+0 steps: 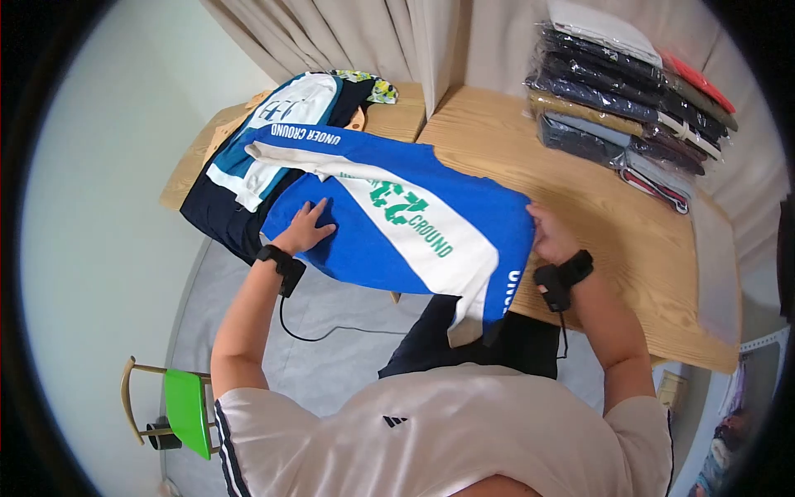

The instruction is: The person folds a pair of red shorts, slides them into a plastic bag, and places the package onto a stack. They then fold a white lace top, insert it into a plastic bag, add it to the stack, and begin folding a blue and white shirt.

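Note:
A blue and white sweatshirt (364, 248) with green and white lettering lies spread across the near side of the table, one sleeve along its far edge. Its other sleeve hangs over the table's front edge toward my lap. Flat on the blue fabric at the left rests my left hand (305, 229), fingers spread. My right hand (553, 235) pinches the garment's right edge, thumb and fingers closed on the cloth; some fingertips are hidden.
Other clothes, including a white and teal top (306, 103), are heaped at the left on the wooden table (489, 124). Folded garments in clear bags (596, 91) are stacked at the back right. A green chair (189, 412) stands at lower left; a cable (339, 329) trails below.

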Motion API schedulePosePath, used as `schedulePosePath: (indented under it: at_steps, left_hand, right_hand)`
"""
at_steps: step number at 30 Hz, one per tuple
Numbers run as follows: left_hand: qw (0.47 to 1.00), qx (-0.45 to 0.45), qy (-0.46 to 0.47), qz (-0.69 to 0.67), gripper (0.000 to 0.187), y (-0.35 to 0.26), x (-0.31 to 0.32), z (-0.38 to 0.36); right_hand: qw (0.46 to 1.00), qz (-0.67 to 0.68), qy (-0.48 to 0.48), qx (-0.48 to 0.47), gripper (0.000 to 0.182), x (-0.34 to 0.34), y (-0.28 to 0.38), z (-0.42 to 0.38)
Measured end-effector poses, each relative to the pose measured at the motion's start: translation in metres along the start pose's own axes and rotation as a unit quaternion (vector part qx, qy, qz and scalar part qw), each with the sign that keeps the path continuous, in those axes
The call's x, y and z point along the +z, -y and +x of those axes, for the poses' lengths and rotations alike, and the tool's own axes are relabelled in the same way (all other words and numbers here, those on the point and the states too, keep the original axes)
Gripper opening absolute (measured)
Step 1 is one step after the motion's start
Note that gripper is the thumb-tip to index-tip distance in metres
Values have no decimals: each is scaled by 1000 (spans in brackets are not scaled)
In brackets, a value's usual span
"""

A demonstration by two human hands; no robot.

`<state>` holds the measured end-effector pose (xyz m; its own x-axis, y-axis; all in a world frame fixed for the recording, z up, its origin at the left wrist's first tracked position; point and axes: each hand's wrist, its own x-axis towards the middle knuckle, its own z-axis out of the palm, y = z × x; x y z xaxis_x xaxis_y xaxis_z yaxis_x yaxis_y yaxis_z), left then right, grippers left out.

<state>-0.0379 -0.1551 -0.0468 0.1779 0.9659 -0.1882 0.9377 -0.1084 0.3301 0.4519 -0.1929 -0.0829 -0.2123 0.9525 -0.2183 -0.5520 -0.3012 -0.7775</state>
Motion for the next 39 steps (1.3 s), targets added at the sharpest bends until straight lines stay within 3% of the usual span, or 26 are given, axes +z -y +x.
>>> schedulePosePath:
  at_steps: [1, 3, 8, 12, 14, 18, 20, 24, 26, 28, 30, 33, 36, 39]
  left_hand:
    - [1000, 4, 5, -2, 74, -13, 0, 3]
    - [991, 15, 63, 120, 75, -44, 7, 13]
    - [986, 118, 79, 85, 76, -114, 27, 65]
    - [966, 185, 120, 135, 77, -196, 35, 86]
    - [942, 262, 151, 143, 77, -228, 46, 99]
    - [923, 296, 202, 139, 78, -283, 49, 86]
    - [915, 317, 202, 145, 80, -282, 55, 91]
    - [906, 352, 194, 134, 85, -270, 55, 93]
    - [903, 360, 181, 148, 89, -260, 58, 95]
    - [918, 306, 165, 192, 96, -262, 45, 72]
    - [919, 301, 122, 223, 96, -257, 33, 53]
    - [934, 269, 127, 198, 93, -238, 24, 43]
    - [943, 251, 161, 149, 92, -211, 27, 51]
    - [945, 257, 167, 118, 92, -197, 32, 59]
  right_hand:
    - [1000, 0, -6, 0, 21, 3, 11, -15]
    - [994, 21, -111, 2, 26, 5, 28, -51]
    - [990, 51, -130, -11, 27, -57, 50, -123]
    - [964, -30, -257, -68, 27, -112, 62, -190]
    - [952, -31, -294, -84, 26, -118, 71, -216]
    - [932, -76, -348, -66, 26, -118, 87, -251]
    - [836, -246, -481, -97, 28, -90, 105, -253]
    - [844, -404, -317, -154, 27, -46, 141, -210]
    - [867, -424, -247, -88, 36, -24, 152, -170]
    - [882, -444, -161, -11, 44, -7, 159, -132]
    - [841, -527, -124, 14, 49, -11, 156, -85]
    - [826, -541, -156, 24, 45, -34, 141, -19]
    - [813, -542, -204, 63, 31, -51, 128, 24]
    - [764, -605, -218, 53, 17, -64, 123, 42]
